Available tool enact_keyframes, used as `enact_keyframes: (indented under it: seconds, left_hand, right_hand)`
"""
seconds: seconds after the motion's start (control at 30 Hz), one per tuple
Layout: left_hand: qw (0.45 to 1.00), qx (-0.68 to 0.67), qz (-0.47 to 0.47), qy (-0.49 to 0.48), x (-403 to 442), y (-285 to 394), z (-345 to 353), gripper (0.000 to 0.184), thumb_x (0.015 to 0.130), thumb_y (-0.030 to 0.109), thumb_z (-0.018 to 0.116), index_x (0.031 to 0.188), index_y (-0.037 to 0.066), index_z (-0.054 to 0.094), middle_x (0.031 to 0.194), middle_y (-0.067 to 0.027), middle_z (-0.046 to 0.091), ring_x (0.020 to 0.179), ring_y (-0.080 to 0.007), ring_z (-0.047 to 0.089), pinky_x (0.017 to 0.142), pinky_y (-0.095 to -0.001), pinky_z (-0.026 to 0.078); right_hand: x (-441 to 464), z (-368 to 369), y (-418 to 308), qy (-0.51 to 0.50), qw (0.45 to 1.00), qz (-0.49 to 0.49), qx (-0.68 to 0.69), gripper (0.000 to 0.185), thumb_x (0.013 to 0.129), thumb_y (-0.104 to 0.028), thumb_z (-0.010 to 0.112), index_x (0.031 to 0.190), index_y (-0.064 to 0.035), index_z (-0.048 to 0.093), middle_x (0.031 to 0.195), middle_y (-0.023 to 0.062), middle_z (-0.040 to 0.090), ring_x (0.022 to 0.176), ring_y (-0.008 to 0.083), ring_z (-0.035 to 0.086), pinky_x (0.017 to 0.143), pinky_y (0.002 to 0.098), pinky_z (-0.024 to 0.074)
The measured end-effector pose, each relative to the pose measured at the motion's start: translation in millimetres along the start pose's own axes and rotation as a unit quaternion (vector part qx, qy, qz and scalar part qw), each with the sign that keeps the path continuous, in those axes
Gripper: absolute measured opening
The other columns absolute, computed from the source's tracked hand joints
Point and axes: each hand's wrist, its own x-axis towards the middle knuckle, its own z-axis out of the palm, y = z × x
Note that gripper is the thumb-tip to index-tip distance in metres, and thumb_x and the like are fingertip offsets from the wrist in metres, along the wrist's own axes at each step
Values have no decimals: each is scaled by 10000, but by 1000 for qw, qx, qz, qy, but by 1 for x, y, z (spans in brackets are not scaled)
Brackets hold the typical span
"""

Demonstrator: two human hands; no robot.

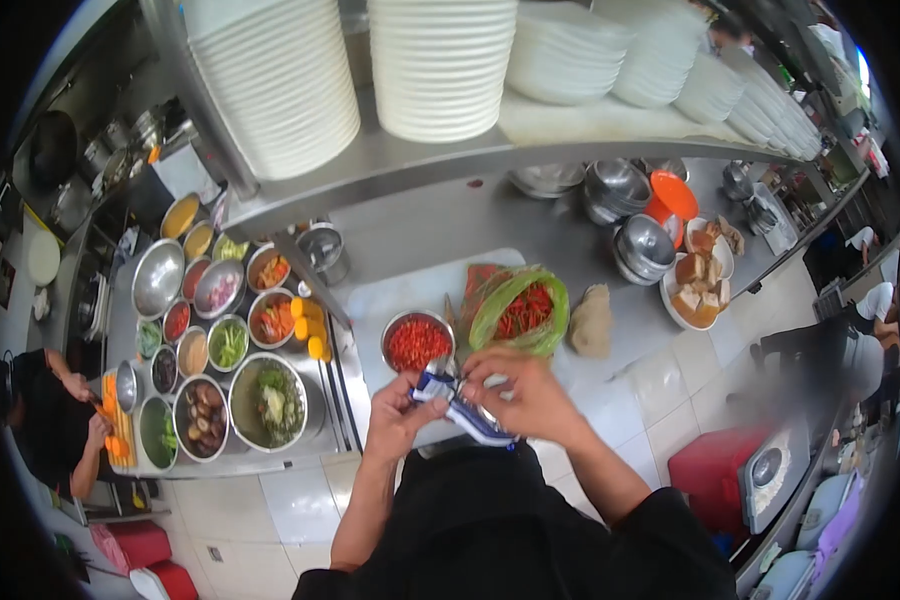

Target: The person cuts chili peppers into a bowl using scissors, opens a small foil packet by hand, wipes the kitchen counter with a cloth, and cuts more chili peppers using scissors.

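Observation:
In front of my body, at the counter's near edge, I hold a blue-and-white packet with shiny silvery parts (478,420); its exact kind I cannot make out. My left hand (398,415) is closed on its left end, thumb on top. The fingers of my right hand (518,392) are bent in a pinch at its upper right side. Just beyond my hands stands a metal bowl of chopped red chilies (417,343). To its right lies an open green plastic bag (547,290) with whole red chilies (520,312). Both rest on a white cutting board (370,300).
A knife (450,312) lies between bowl and bag. Several bowls of cut vegetables (270,405) crowd the left. Metal bowls (643,245) and a bread bowl (698,300) are at right. A shelf with stacked white containers (445,70) overhangs the back. A co-worker (55,420) works at left.

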Motion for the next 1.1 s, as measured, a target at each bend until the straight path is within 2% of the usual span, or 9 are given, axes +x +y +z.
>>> enact_keyframes:
  seconds: [0.27,0.43,0.47,0.67,0.8,0.87,0.97,1.03,1.1]
  left_hand:
    - [998,-69,-8,-4,6,-8,5,203,818,-3,655,994,-23,556,899,-107,649,784,-180,651,697,-352,581]
    - [994,-99,-48,18,6,-10,25,209,805,0,668,969,-23,543,909,-117,639,803,-203,656,717,-394,583]
    - [993,-90,-76,29,6,-9,29,212,801,1,672,967,-24,542,909,-118,639,805,-206,657,716,-398,584]
    - [997,-71,-43,3,18,-23,55,212,793,-6,677,959,-22,546,890,-123,648,788,-207,661,694,-405,591]
    - [997,-71,-26,-20,26,-20,72,212,794,-27,664,970,-15,545,883,-122,649,776,-191,657,697,-401,594]
    - [997,-80,4,-3,33,-12,89,220,793,-27,665,976,-11,544,884,-123,647,779,-192,655,706,-404,592]
    - [993,-98,71,4,49,2,106,233,790,-33,664,985,-5,541,884,-124,644,787,-197,652,716,-412,588]
    - [988,-102,116,-4,58,16,120,233,783,-57,660,976,-12,537,879,-115,638,788,-194,645,717,-388,580]
    - [986,-82,143,0,74,26,130,225,783,-61,659,966,-14,538,880,-113,638,787,-188,642,726,-374,574]
  right_hand:
    - [0,-24,-11,67,948,60,304,213,882,-98,615,1039,46,613,1082,88,587,896,136,580,686,270,537]
    - [-22,-50,-83,-17,923,-68,378,205,840,-91,665,977,59,634,955,178,589,788,252,620,671,331,542]
    - [-22,-56,-90,-8,940,-192,280,190,819,-124,697,890,50,670,884,184,600,768,267,626,658,361,532]
    - [-28,-59,-119,-54,722,-473,502,252,828,-183,703,889,62,704,835,169,584,689,242,566,588,318,442]
    - [-21,-95,-110,-123,671,-515,518,356,869,-253,602,883,92,691,888,216,577,758,294,552,677,370,430]
    - [-21,-122,-93,-100,757,-473,440,401,939,-310,483,995,47,658,957,222,589,712,292,588,614,397,503]
    - [-26,-151,-67,-78,828,-379,406,440,836,-359,624,1050,26,642,1039,223,576,854,316,582,746,422,486]
    - [-21,-165,-63,102,964,-244,21,515,712,-357,748,1078,-9,647,1109,206,566,998,318,555,859,400,448]
    - [-13,-172,-39,113,966,-224,-57,538,681,-317,781,1112,-34,629,1143,184,549,1046,319,528,884,396,432]
